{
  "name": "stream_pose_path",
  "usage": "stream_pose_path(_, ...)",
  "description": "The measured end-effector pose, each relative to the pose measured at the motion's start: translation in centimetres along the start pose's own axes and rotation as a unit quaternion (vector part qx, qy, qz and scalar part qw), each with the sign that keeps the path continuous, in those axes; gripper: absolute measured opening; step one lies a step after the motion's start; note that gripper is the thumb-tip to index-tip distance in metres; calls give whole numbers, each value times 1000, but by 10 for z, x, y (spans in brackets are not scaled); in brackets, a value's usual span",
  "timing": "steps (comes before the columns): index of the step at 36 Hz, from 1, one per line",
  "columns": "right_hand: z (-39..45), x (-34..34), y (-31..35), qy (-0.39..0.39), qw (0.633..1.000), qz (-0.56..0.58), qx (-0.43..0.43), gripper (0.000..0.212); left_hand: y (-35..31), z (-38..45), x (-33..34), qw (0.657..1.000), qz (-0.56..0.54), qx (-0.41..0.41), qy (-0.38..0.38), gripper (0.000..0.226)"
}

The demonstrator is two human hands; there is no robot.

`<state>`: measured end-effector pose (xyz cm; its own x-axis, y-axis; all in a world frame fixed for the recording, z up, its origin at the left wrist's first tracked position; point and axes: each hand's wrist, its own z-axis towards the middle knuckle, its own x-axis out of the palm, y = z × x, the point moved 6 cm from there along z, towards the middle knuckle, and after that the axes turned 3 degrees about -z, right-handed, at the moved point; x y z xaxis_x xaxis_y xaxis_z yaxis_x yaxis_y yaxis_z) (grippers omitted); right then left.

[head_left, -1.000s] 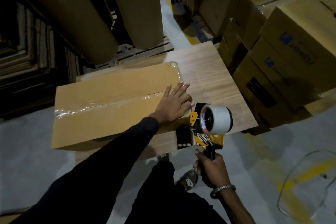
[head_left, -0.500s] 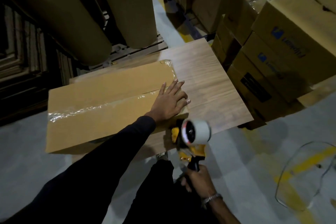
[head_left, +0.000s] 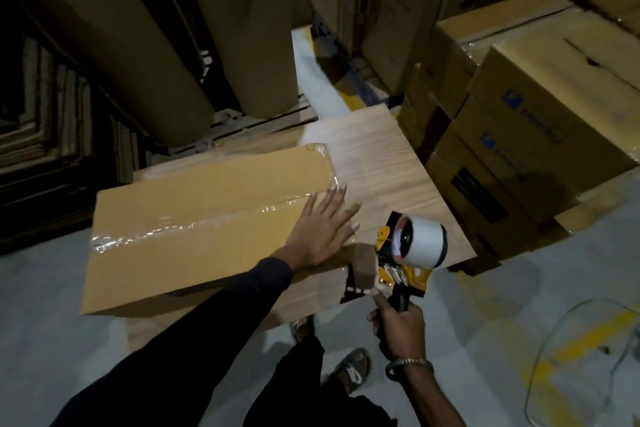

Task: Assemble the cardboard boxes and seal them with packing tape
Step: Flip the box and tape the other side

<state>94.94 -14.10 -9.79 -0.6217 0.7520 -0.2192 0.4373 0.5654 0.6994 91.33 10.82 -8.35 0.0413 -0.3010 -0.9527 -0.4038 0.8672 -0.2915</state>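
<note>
We see a flat, closed brown cardboard box [head_left: 207,218] lying on the wood-grain counter [head_left: 391,170], covering its left part and overhanging the left edge. A strip of clear packing tape [head_left: 194,225] runs along the box's centre seam from the left end to the right end. Our left hand [head_left: 320,229] rests palm down on the box's right end, near the counter's front edge, its fingers [head_left: 337,199] straight and spread, the tips reaching past the box edge. Our right hand [head_left: 401,326] hangs just off the counter's front right corner, fingers curled tightly round the black grip of a yellow-and-black handheld tape dispenser [head_left: 398,260] carrying a white roll of tape [head_left: 424,241]. The dispenser is clear of the box, just beside its right end. Printed brown cartons [head_left: 540,135] are stacked to the right of the counter.
</note>
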Motion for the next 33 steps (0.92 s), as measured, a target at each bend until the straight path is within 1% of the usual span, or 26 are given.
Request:
stream_pose_path(4, 17, 10, 51, -51, 994, -23, -90, 56, -2, -12, -1, 1000, -29, -2, -12, 57)
stream_pose_path(6, 24, 19, 71, -70, 991, -28, -111, 55, -3, -16, -2, 999, -41, 0, -19, 57)
stream_pose_path(9, 32, 36, 93, -81, 991, -16, -109, 41, -4, -19, -3, 999, -36, 12, -19, 60)
stream_pose_path(11, 38, 45, 100, -92, 990, -11, -105, 36, -4, -17, -4, 999, -19, 33, -22, 61)
stream_pose_path(14, 45, 53, 99, -100, 990, -14, -99, 37, -1, -8, -7, 997, 26, 73, -30, 55)
stream_pose_path(18, 49, 52, 97, -100, 991, -15, -92, 37, 12, 15, -16, 987, 66, 142, -39, 38)
stream_pose_path(21, 57, 47, 92, -99, 990, -29, -95, 33, 25, 41, -26, 981, 94, 168, -29, 41)
stream_pose_path(26, 69, 54, 80, -85, 991, -43, -95, 38, 65, 91, -49, 983, 120, 134, -23, 60)
stream_pose_path(29, 66, 58, 84, -76, 993, -33, -86, 36, 86, 117, -57, 986, 127, 106, -23, 59)
stream_pose_path(31, 66, 57, 82, -73, 995, -17, -70, 38, 101, 135, -62, 993, 91, 68, -19, 56)
stream_pose_path(33, 67, 56, 81, -70, 996, 0, -58, 41, 116, 151, -64, 999, 33, 18, 2, 54)
